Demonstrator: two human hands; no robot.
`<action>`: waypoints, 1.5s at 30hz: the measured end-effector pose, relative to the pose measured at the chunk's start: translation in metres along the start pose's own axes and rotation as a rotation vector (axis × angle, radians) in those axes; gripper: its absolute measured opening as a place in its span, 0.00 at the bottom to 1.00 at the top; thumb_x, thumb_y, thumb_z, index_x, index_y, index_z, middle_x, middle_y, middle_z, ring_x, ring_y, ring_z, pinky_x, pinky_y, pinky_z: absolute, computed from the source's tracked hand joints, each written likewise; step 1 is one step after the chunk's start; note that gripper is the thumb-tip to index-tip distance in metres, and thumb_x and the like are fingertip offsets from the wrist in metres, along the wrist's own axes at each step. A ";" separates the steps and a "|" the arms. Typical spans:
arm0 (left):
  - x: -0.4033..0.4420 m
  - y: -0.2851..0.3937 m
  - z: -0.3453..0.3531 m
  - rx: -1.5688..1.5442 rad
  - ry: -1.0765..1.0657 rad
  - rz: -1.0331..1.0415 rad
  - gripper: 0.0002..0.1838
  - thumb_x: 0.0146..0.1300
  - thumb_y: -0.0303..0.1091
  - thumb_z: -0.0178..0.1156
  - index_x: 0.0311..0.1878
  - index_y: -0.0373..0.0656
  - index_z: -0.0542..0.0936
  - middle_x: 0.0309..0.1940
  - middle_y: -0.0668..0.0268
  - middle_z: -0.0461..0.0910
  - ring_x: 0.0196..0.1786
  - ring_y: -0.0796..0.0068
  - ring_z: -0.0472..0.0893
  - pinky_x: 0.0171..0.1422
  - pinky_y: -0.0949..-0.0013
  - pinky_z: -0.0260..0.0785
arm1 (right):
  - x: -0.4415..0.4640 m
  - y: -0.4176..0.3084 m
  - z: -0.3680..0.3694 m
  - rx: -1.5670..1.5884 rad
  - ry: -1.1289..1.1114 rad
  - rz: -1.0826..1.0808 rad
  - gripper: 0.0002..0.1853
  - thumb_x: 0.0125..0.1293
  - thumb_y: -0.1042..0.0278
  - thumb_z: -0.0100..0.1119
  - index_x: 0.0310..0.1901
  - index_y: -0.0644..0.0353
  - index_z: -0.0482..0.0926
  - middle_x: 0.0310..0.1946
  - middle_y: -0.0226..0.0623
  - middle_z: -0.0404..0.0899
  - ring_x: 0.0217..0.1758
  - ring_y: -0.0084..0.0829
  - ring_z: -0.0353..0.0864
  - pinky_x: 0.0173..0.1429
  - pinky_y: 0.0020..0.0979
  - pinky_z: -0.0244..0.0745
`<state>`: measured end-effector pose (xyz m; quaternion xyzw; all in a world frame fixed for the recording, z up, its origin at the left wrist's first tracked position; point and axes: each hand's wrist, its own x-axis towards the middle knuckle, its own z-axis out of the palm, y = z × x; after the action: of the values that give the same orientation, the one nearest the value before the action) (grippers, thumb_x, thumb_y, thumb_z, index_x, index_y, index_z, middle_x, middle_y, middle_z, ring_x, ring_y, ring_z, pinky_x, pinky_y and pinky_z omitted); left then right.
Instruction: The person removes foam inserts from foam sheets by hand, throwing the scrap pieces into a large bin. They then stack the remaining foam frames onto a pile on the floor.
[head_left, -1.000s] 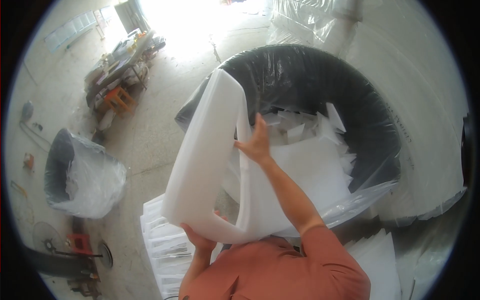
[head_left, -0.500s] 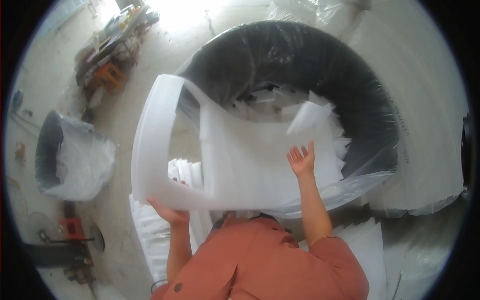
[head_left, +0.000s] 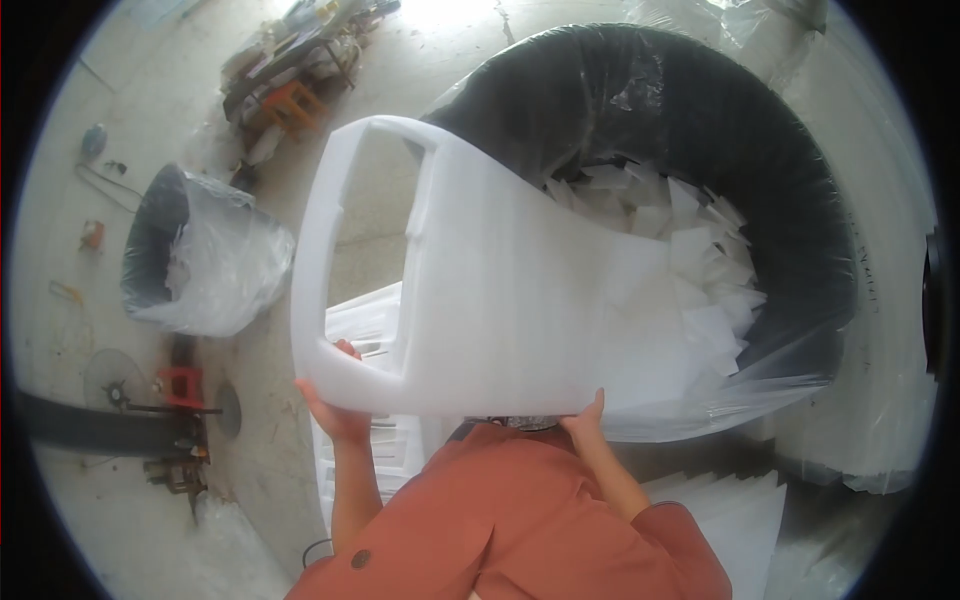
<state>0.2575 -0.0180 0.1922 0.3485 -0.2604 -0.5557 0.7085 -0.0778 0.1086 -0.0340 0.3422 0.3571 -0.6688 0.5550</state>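
A stack of white foam sheets with a rectangular cut-out at its left end spreads in front of me, its right end over the rim of a big bin. My left hand is closed round the near left corner, fingertips showing through the cut-out. At the near edge, further right, my right hand grips the sheets, thumb up and its other fingers hidden underneath. Many loose white foam pieces lie inside the dark, plastic-lined bin.
More slotted white foam is stacked below left, and white sheets lie at lower right. On the left stand a smaller plastic-lined bin, a fan and a red stool. A cluttered table with an orange stool is farther back.
My right hand has come down from above the sheets, where it was open, to their near edge. A loose white piece beyond that hand has left its spot over the bin. My view has shifted.
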 end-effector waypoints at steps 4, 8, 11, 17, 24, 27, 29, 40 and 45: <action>0.009 0.004 -0.066 -0.031 0.116 -0.217 0.34 0.73 0.54 0.47 0.71 0.39 0.59 0.65 0.49 0.65 0.64 0.53 0.70 0.67 0.50 0.65 | 0.035 -0.016 -0.008 0.123 -0.127 -0.051 0.33 0.71 0.38 0.42 0.65 0.57 0.68 0.63 0.39 0.71 0.65 0.47 0.69 0.68 0.51 0.65; -0.006 -0.007 -0.063 0.968 0.557 0.075 0.46 0.64 0.41 0.65 0.74 0.34 0.49 0.71 0.43 0.56 0.72 0.49 0.60 0.75 0.50 0.54 | 0.026 -0.039 -0.004 0.116 -0.168 -0.106 0.30 0.71 0.43 0.48 0.64 0.59 0.68 0.62 0.41 0.71 0.65 0.47 0.70 0.68 0.51 0.67; -0.014 -0.020 -0.029 1.545 -0.129 0.459 0.46 0.62 0.40 0.66 0.74 0.30 0.50 0.74 0.41 0.49 0.77 0.46 0.51 0.80 0.54 0.41 | 0.012 -0.058 -0.011 0.055 -0.283 -0.154 0.29 0.71 0.46 0.52 0.63 0.61 0.68 0.62 0.43 0.72 0.64 0.47 0.71 0.68 0.50 0.68; 0.009 -0.141 -0.064 1.292 -0.321 -0.581 0.67 0.50 0.59 0.72 0.73 0.23 0.38 0.73 0.37 0.49 0.76 0.48 0.53 0.78 0.59 0.48 | -0.030 -0.085 -0.004 -0.034 -0.339 -0.284 0.30 0.70 0.45 0.54 0.62 0.62 0.69 0.60 0.44 0.73 0.63 0.46 0.71 0.67 0.49 0.68; -0.008 -0.202 -0.090 0.950 -0.380 -1.024 0.74 0.48 0.65 0.71 0.74 0.29 0.27 0.76 0.38 0.41 0.79 0.47 0.45 0.80 0.50 0.39 | -0.091 -0.134 0.022 -0.011 -0.329 -0.392 0.28 0.74 0.45 0.48 0.61 0.62 0.70 0.58 0.43 0.75 0.61 0.44 0.74 0.66 0.45 0.71; -0.019 -0.237 -0.092 0.737 -0.386 -1.206 0.74 0.49 0.64 0.72 0.74 0.32 0.26 0.76 0.40 0.41 0.79 0.46 0.42 0.80 0.46 0.33 | -0.111 -0.147 0.029 -0.048 -0.346 -0.473 0.27 0.72 0.45 0.51 0.60 0.61 0.71 0.56 0.41 0.76 0.59 0.42 0.75 0.64 0.44 0.72; -0.034 -0.252 -0.086 0.597 -0.372 -1.274 0.72 0.51 0.61 0.72 0.74 0.34 0.26 0.77 0.44 0.43 0.79 0.44 0.42 0.80 0.46 0.30 | -0.112 -0.157 0.027 -0.074 -0.396 -0.520 0.28 0.69 0.44 0.56 0.59 0.60 0.72 0.56 0.39 0.77 0.58 0.41 0.75 0.63 0.45 0.72; -0.058 -0.255 -0.037 0.670 -0.688 -1.081 0.34 0.60 0.43 0.68 0.63 0.34 0.68 0.47 0.58 0.80 0.45 0.69 0.77 0.49 0.66 0.71 | -0.120 -0.182 0.038 -0.108 -0.380 -0.564 0.25 0.72 0.50 0.53 0.58 0.63 0.72 0.57 0.42 0.76 0.60 0.42 0.75 0.65 0.45 0.72; -0.021 -0.138 0.008 0.781 -0.561 -0.783 0.32 0.54 0.28 0.70 0.62 0.35 0.68 0.47 0.58 0.81 0.45 0.70 0.81 0.45 0.69 0.75 | -0.071 -0.181 -0.010 -0.108 -0.188 -0.502 0.23 0.71 0.55 0.58 0.58 0.63 0.73 0.54 0.42 0.78 0.58 0.41 0.77 0.63 0.43 0.75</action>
<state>0.1623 -0.0181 0.0890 0.4925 -0.4738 -0.7083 0.1768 -0.2452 0.1758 0.0388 0.1493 0.4127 -0.7943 0.4201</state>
